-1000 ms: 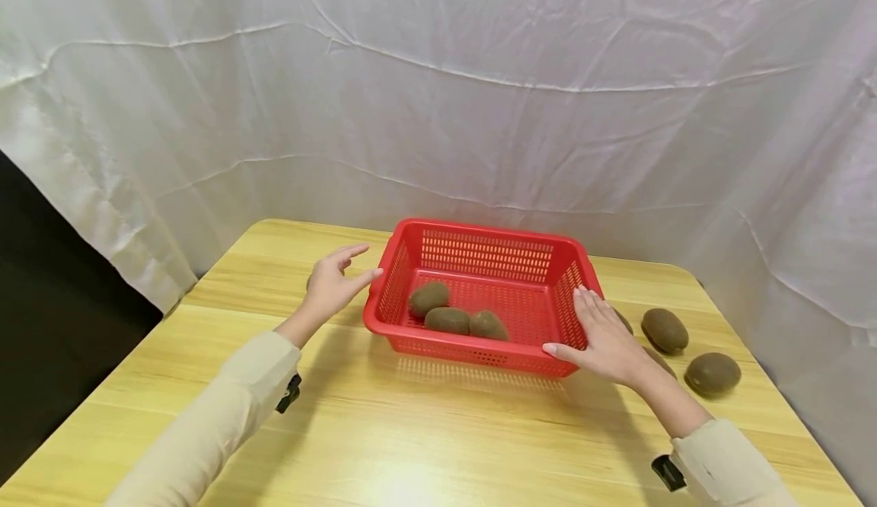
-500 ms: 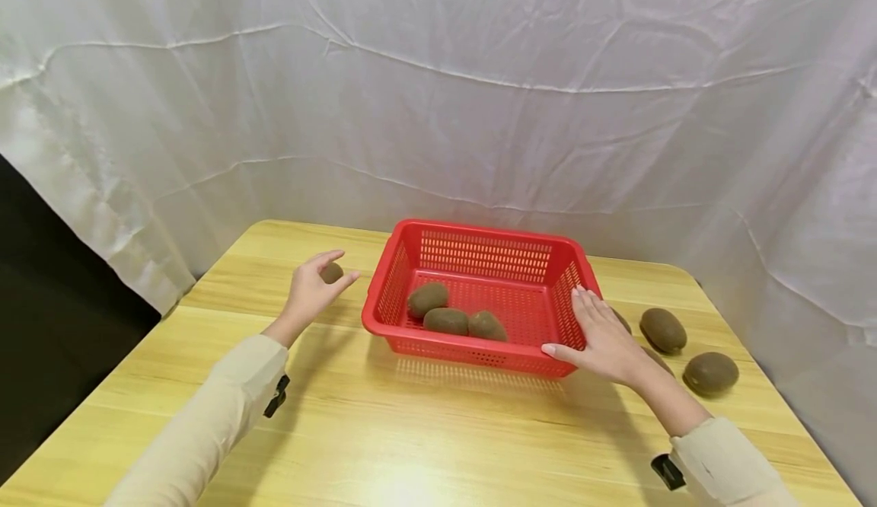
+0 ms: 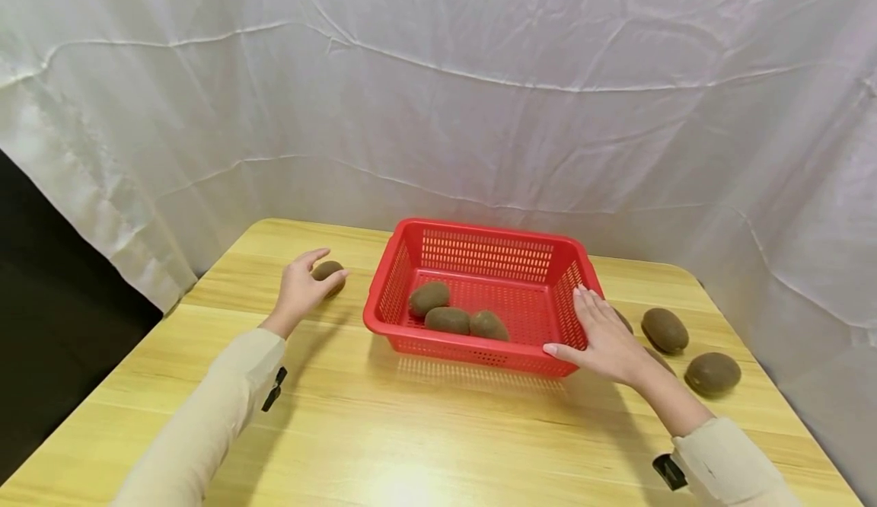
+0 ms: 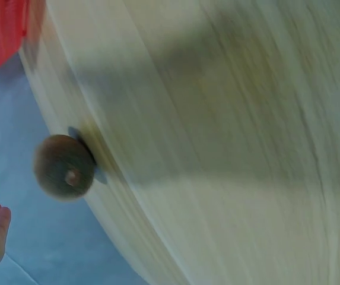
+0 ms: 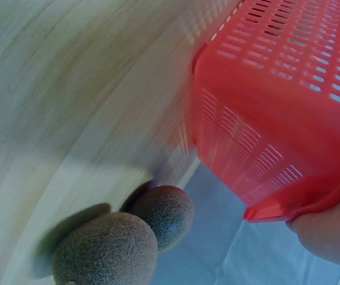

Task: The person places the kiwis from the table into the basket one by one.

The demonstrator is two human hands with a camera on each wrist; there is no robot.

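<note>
My left hand (image 3: 298, 291) hovers over the left of the table, thumb and fingers spread around a brown kiwi (image 3: 328, 275). In the left wrist view the kiwi (image 4: 64, 167) lies on the wood, apart from the fingertips (image 4: 0, 218). A red plastic basket (image 3: 479, 227) with slotted walls stands in the middle, several kiwis (image 3: 448, 320) gathered near its front left. My right hand (image 3: 606, 337) rests on the basket's right rim, fingers straight and thumb at the front corner. Part of that hand (image 5: 330, 234) shows against the rim in the right wrist view.
More kiwis (image 3: 712, 374) lie right of the basket, some partly hidden behind the right hand; two fuzzy kiwis (image 5: 107, 252) show close up in the right wrist view. A pale curtain (image 3: 479, 134) hangs behind the wooden table (image 3: 384, 446).
My left hand has moved left, away from the basket's left rim, to the kiwi, which shows more fully now. The right hand and the basket have stayed in place.
</note>
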